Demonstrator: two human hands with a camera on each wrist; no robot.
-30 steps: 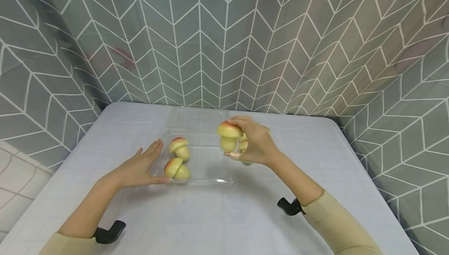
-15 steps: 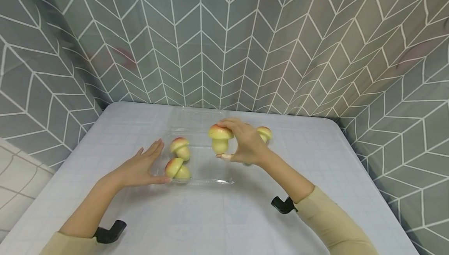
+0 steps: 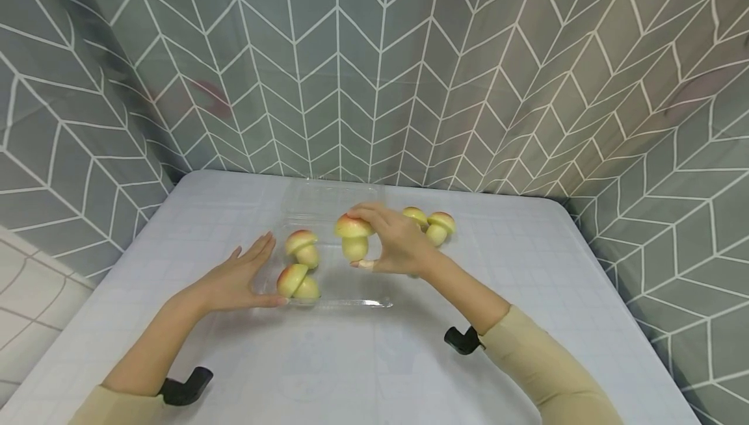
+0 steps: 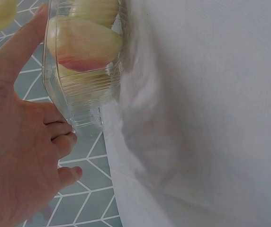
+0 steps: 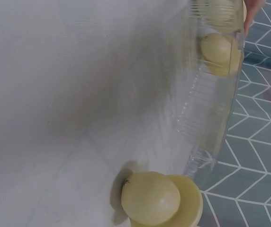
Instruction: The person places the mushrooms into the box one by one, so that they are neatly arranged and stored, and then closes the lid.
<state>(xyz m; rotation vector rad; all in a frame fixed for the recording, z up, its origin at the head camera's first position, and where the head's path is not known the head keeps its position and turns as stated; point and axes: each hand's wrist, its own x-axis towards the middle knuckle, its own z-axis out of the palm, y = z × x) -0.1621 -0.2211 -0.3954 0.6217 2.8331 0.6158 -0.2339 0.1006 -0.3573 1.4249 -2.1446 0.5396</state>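
My right hand [image 3: 398,240] holds a glossy yellow mushroom [image 3: 354,248] with a red-tinged cap, fingers on the cap and thumb under the stem. It is upright over the right part of a clear plastic clamshell box [image 3: 351,303]. Two similar mushrooms, one at the back [image 3: 302,246] and one at the front [image 3: 297,281], lie tilted along the box's left side. At that side my left hand [image 3: 228,285] has its fingers spread, thumb at the front corner. The left wrist view shows its fingertips against the box wall [image 4: 55,90]. The right wrist view does not show the held mushroom.
The box's clear lid [image 3: 328,199] lies folded back toward the patterned curtain [image 3: 374,87]. Right of the box, two more mushrooms, one [image 3: 441,227] beside another [image 3: 414,214], rest on the white-covered table [image 3: 363,366].
My right hand has carried the mushroom leftward, from the box's right edge to over its inside, and slightly lower. Mushrooms behind that hand have come into view. My left hand stays put.
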